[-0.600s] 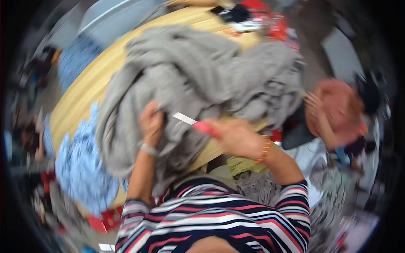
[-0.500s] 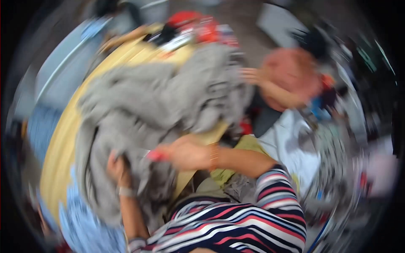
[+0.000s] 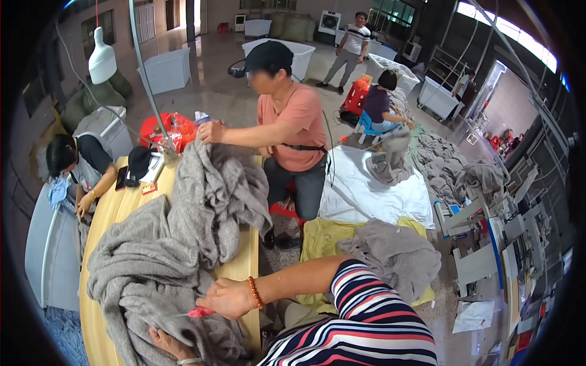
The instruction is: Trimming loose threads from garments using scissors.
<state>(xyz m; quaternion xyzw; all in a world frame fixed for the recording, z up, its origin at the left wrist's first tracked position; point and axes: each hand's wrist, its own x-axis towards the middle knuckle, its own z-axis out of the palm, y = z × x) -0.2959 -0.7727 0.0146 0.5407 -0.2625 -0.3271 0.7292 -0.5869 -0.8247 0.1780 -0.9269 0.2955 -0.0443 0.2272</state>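
Right hand [image 3: 227, 299]: grip closed around pink-handled tool [image 3: 200, 312], lower centre of frame. Tool long axis: near level; blurred tip points left over gray cloth [image 3: 139, 249]; contact cannot be told. Gray cloth: on surface [image 3: 248, 244], left of tool; long axis runs from lower left toward upper centre of frame. Left hand [image 3: 171, 343]: lower left, nearer, touching cloth; cannot tell whether grip pinches fabric.

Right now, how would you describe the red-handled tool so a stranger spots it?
Find the pale wooden table, then the grey cloth heaped on it. Over the cloth, the wearer's right hand holds the tool; its pinkish-red handle stands out against the grey.
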